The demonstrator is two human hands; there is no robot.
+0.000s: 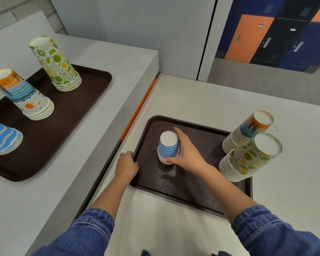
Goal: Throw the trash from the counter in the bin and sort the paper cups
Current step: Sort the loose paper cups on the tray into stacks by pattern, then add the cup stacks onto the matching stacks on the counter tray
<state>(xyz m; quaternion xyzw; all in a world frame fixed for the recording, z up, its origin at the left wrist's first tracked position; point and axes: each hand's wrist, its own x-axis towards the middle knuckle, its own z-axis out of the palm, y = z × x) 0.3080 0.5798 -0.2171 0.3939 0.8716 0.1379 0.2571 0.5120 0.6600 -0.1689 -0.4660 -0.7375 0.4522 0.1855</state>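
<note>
A blue wave-pattern paper cup (168,147) stands upside down on the near brown tray (192,183); my right hand (187,152) grips it from the right side. My left hand (127,164) holds the left rim of that tray. At the tray's right end stand two upside-down stacks: an orange-and-sea pattern stack (248,133) and a citrus pattern stack (249,159). On the raised counter to the left, a second brown tray (67,115) carries a citrus stack (55,63), an orange-and-sea stack (24,95) and a blue wave stack (3,137).
The lower white counter (201,100) meets the raised counter (107,58) along an orange-edged step (139,108). A white wall panel stands behind. Orange, blue and black lockers (277,32) line the far right beyond the floor.
</note>
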